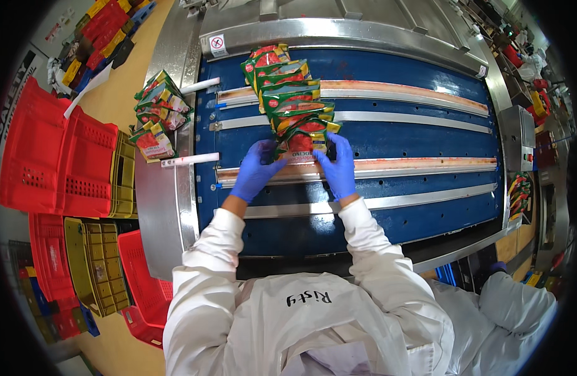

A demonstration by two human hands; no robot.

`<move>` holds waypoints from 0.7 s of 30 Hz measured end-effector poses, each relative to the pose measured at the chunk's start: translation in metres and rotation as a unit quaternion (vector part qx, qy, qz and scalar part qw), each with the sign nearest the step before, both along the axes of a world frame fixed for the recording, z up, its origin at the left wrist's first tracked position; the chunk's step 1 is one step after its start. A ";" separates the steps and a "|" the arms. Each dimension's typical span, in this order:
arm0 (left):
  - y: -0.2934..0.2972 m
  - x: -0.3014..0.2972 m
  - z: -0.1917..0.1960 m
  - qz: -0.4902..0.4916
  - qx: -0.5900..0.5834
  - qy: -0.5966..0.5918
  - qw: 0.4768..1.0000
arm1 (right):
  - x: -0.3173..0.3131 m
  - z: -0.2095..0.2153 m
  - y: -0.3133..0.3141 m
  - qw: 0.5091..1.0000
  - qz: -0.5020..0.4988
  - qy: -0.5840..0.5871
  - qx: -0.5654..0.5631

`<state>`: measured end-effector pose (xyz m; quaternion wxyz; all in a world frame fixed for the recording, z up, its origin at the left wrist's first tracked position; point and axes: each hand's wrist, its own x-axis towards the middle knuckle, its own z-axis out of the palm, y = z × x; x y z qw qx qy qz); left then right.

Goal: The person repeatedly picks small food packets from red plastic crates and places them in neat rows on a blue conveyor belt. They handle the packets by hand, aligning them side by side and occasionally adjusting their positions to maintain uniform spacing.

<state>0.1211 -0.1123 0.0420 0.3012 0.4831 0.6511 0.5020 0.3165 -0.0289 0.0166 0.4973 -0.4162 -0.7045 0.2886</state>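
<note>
Both my hands wear blue gloves and meet at the near end of a row of overlapping packets. My left hand (256, 172) closes on the left side of the nearest green, red and yellow food packet (303, 143). The right hand (338, 168) grips the same packet's right side, thumb lying on its front. That packet's lower edge reaches the near sealing bar (401, 168) on a blue machine bed (420, 147). Farther away, several similar packets (291, 97) overlap in a line across the far bar. What lies beneath them is hidden.
More packets (160, 116) are heaped on the steel ledge (166, 207) at left. Red crates (56, 160) and yellow crates (103, 266) are stacked beyond it. A steel lid (338, 31) spans the far side. At lower right shows a person's white sleeve (514, 307).
</note>
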 end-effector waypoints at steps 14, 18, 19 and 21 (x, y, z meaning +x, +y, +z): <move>-0.109 -0.046 -0.006 -0.001 -0.010 -0.176 0.984 | -0.019 -0.018 -0.085 0.980 0.133 -0.006 -0.147; -0.133 -0.071 -0.044 0.043 -0.073 -0.065 0.994 | -0.043 -0.028 -0.096 0.957 0.113 -0.265 0.042; -0.129 -0.076 -0.045 0.055 -0.050 0.059 0.996 | -0.049 -0.032 -0.093 0.949 0.102 -0.290 0.068; -0.115 -0.088 -0.044 0.080 0.002 0.300 0.951 | -0.064 -0.029 -0.084 0.942 0.060 -0.320 0.076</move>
